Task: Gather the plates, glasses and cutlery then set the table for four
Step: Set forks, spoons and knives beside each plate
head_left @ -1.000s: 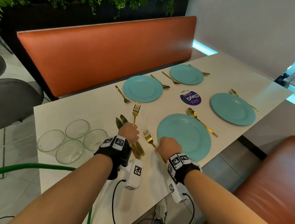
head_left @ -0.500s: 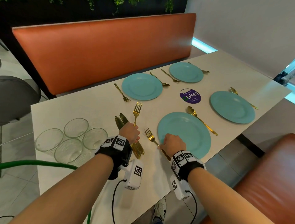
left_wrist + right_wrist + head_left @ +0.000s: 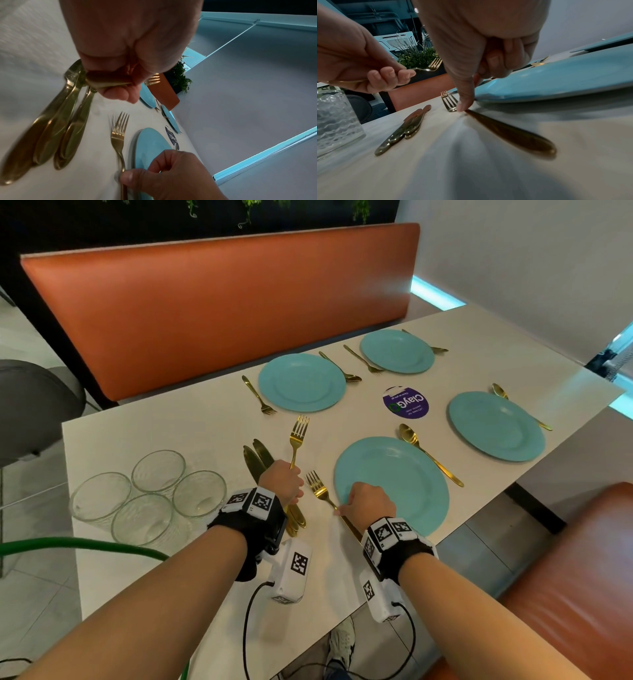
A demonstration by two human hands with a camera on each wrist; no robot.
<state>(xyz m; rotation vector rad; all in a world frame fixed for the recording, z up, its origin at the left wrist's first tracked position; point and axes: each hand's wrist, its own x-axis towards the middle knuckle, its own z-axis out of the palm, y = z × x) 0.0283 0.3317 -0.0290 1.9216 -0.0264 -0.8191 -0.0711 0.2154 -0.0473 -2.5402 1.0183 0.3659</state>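
From the head camera, a pale table [image 3: 205, 436] runs away toward an orange bench [image 3: 212, 309]. Four blue plates are laid out; the nearest plate [image 3: 400, 477] sits by the table's near edge with a gold spoon [image 3: 428, 457] just to its right. The left hand [image 3: 281, 479] is curled around the handle of a gold fork [image 3: 297, 440] whose prongs point away, raised above a small pile of gold knives [image 3: 260, 457] lying on the table. The right hand [image 3: 368, 499] pinches the neck of a second fork [image 3: 320, 491] that lies flat just beside the nearest plate's left rim. Four empty glasses [image 3: 147, 494] stand clustered at the table's left side. A round purple sticker [image 3: 406, 402] lies between the plates.

From the left wrist camera, the left hand [image 3: 130, 40] fills the top — its fingers wrapped tight around the held fork's handle, with the prongs [image 3: 152, 80] showing beyond the fist. The knife handles [image 3: 56, 135] lie below it, blurred. The second fork [image 3: 118, 135] lies on the table next to the plate [image 3: 150, 146], its stem gripped between the thumb and curled fingers of the right hand [image 3: 169, 175].

From the right wrist camera, the right hand [image 3: 479, 47] presses its thumb down on the second fork [image 3: 508, 132] where the handle meets the prongs — the remaining fingers are curled in. The plate's rim [image 3: 556, 83] sits just to the right. The left hand [image 3: 359, 60] holds its fork [image 3: 433, 65] aloft, above the knives [image 3: 406, 128], and one glass [image 3: 335, 119] stands at far left.
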